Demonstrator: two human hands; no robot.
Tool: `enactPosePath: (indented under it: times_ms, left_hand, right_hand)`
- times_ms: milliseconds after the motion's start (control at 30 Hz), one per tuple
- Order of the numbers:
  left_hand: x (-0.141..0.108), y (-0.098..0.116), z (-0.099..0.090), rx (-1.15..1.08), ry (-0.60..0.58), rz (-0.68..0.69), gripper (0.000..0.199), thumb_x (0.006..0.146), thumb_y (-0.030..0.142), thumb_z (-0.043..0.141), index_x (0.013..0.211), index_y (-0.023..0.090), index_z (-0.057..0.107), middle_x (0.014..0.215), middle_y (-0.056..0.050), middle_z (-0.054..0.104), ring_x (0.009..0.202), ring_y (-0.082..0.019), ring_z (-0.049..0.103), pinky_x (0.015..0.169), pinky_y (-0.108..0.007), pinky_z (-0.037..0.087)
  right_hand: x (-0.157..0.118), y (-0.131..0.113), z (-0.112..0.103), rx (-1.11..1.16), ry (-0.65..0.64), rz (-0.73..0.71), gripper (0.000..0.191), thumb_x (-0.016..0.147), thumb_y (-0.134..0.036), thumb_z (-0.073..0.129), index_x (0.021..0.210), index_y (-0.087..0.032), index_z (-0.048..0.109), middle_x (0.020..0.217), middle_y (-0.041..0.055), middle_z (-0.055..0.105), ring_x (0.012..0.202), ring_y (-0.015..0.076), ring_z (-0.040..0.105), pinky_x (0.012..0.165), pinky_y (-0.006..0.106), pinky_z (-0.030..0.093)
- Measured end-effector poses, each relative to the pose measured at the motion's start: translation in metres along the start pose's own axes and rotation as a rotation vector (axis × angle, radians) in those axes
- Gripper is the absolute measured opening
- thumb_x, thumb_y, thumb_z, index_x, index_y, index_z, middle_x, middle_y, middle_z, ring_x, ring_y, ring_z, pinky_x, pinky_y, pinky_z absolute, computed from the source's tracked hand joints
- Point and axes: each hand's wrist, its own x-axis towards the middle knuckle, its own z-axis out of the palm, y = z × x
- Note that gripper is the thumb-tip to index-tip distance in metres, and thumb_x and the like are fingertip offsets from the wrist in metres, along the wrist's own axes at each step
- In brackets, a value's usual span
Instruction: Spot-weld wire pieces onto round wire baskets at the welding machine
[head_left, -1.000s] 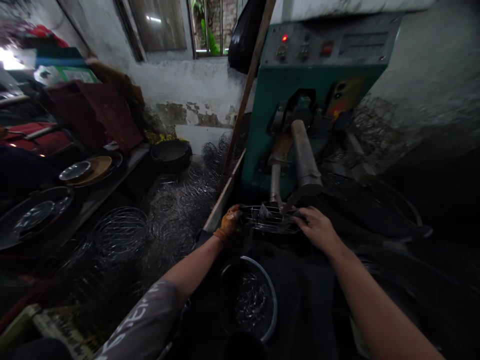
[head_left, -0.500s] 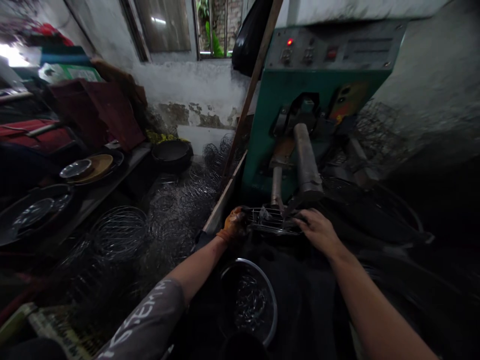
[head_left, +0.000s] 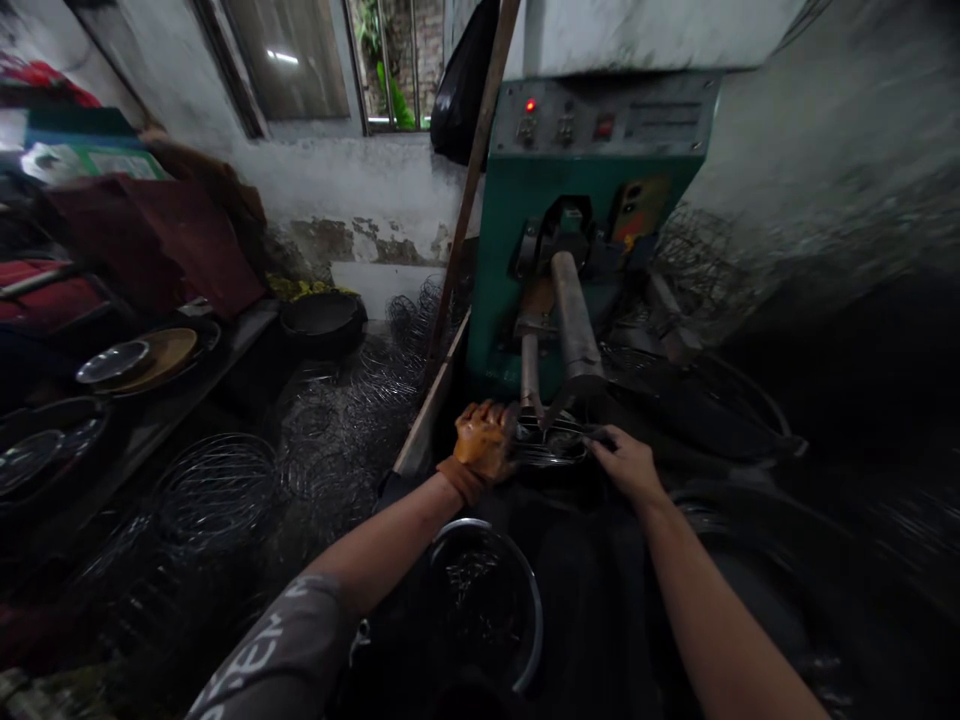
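Observation:
A round-edged wire rack with parallel rods lies under the electrode arms of a green spot welding machine. My left hand, in a soiled orange glove, is closed at the rack's left edge; its fingertips are partly hidden and slightly blurred. At the right edge, my bare right hand pinches the rack between thumb and fingers. The upper electrode arm slants down to a tip just over the wires. Whether the tip touches them I cannot tell. Below the hands stands a bowl with small shiny metal pieces.
Round wire racks are heaped on the floor to the left. A wooden board leans beside the machine. Further left, a bench bears pans and plates. A black basin stands near the wall.
My left hand has rolled over, with more of the glove's back now showing. The rack has turned somewhat between my hands. My view has swung right, so the machine sits further left.

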Motion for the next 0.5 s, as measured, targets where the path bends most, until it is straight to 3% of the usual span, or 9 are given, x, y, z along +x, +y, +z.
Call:
enactPosePath:
  times_ms: [100, 233, 333, 433, 500]
  left_hand:
    - [0.012, -0.003, 0.014, 0.028, -0.064, -0.066, 0.065, 0.075, 0.051, 0.081, 0.126, 0.013, 0.070, 0.119, -0.022, 0.071, 0.113, -0.044, 0.064, 0.103, -0.057, 0.048]
    - [-0.002, -0.020, 0.020, -0.098, -0.084, -0.128, 0.058, 0.076, 0.049, 0.079, 0.119, 0.011, 0.071, 0.118, -0.021, 0.072, 0.112, -0.041, 0.066, 0.100, -0.052, 0.053]
    - [-0.024, -0.034, 0.020, -0.355, -0.011, -0.238, 0.044, 0.096, 0.047, 0.055, 0.119, 0.014, 0.071, 0.118, -0.017, 0.073, 0.112, -0.034, 0.068, 0.100, -0.047, 0.054]
    - [-0.039, -0.048, 0.021, -0.554, 0.081, -0.370, 0.052, 0.108, 0.042, 0.027, 0.120, 0.017, 0.071, 0.115, -0.014, 0.075, 0.109, -0.027, 0.070, 0.099, -0.044, 0.055]
    - [-0.043, -0.057, 0.023, -0.544, 0.090, -0.368, 0.047, 0.105, 0.047, 0.039, 0.123, 0.016, 0.069, 0.117, -0.014, 0.074, 0.111, -0.028, 0.069, 0.102, -0.044, 0.055]
  right_hand:
    - [-0.003, -0.002, -0.008, 0.012, 0.007, -0.033, 0.032, 0.081, -0.053, 0.061, 0.081, -0.023, 0.072, 0.080, 0.0074, 0.079, 0.073, 0.0269, 0.074, 0.068, 0.038, 0.058]
    - [-0.007, -0.016, -0.024, 0.006, 0.006, -0.134, 0.026, 0.084, -0.047, 0.063, 0.082, -0.023, 0.073, 0.082, 0.0069, 0.079, 0.076, 0.0267, 0.075, 0.073, 0.039, 0.060]
    - [-0.005, -0.040, -0.026, -0.040, -0.068, -0.260, 0.019, 0.086, -0.036, 0.062, 0.087, -0.023, 0.076, 0.089, 0.0077, 0.080, 0.083, 0.0268, 0.077, 0.079, 0.040, 0.062]
    - [0.001, -0.062, -0.019, -0.101, -0.132, -0.389, 0.016, 0.088, -0.026, 0.061, 0.088, -0.023, 0.077, 0.091, 0.0082, 0.081, 0.090, 0.0275, 0.077, 0.083, 0.040, 0.063]
    - [0.006, -0.071, -0.014, -0.128, -0.141, -0.449, 0.016, 0.088, -0.022, 0.061, 0.085, -0.023, 0.077, 0.091, 0.0083, 0.081, 0.092, 0.0281, 0.078, 0.085, 0.041, 0.064]
